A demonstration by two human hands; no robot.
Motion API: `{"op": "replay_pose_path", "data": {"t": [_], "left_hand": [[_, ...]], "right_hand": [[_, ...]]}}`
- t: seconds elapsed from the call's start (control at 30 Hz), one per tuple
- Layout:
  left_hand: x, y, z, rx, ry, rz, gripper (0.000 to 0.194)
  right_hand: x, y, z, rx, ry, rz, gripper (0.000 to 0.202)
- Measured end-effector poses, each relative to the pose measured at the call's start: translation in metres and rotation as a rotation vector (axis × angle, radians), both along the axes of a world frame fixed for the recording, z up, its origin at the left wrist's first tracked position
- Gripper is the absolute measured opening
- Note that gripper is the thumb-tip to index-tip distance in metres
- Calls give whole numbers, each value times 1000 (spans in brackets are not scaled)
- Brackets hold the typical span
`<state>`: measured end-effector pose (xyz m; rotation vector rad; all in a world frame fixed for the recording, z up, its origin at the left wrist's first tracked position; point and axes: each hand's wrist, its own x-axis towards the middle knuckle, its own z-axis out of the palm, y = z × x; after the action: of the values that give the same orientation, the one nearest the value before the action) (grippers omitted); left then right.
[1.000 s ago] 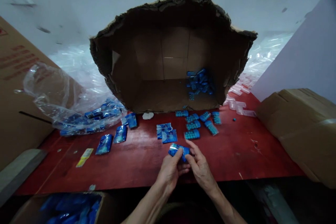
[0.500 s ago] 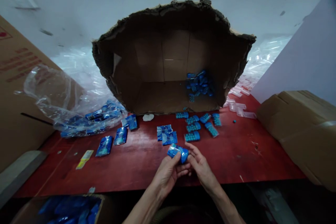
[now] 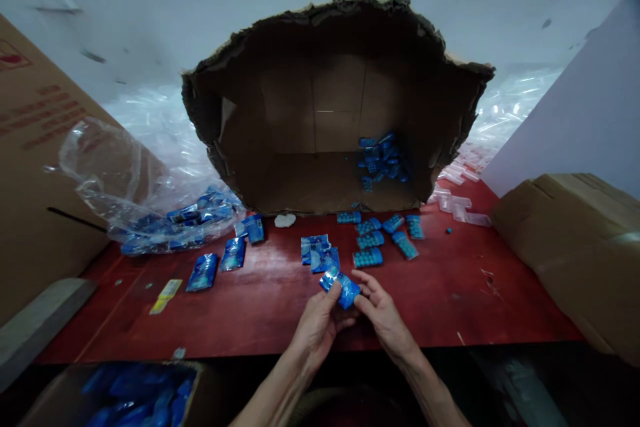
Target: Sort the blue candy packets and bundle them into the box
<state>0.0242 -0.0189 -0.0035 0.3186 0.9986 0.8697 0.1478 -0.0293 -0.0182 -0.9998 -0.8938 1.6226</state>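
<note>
Over the table's front part, my left hand [image 3: 316, 325] grips a shiny blue packet [image 3: 341, 288] with its thumb on top. My right hand [image 3: 384, 315] has its thumb against the packet's right end, fingers curved behind it. Just beyond the packet lie two flat blue sachets [image 3: 325, 259], partly overlapping. To their right are several small clear containers with blue caps and teal balls [image 3: 369, 257]. More blue packets [image 3: 203, 272] lie to the left.
A torn-open cardboard box [image 3: 290, 197] stands at the back, with blue containers [image 3: 383, 160] inside. A plastic bag [image 3: 125, 213] of blue packets is at left. An open carton [image 3: 197, 390] sits below the left edge; another cardboard box [image 3: 570, 240] stands at right.
The packet has turned slightly and its printed face shows more. The fingers of both hands have shifted a little around it. The whole view has moved slightly.
</note>
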Motion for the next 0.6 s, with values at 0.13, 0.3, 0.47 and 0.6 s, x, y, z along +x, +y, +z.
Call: {"op": "replay_pose_path", "data": {"t": [0.13,0.3,0.47,0.6], "left_hand": [[3,-1,0,-58,6,-2,28],[0,1,1,-73,-6,-66,30],[-3,3,1,-24,-52,-104,21],[-4,1,3,19,-78,-89,22]], "right_hand": [[0,-1,-9,14,-28,-14,45],[4,-5,-15,96,-234,-70,50],[7,-3,-15,92,-162,-5,50],[5,-1,-12,71,-86,28,50]]}}
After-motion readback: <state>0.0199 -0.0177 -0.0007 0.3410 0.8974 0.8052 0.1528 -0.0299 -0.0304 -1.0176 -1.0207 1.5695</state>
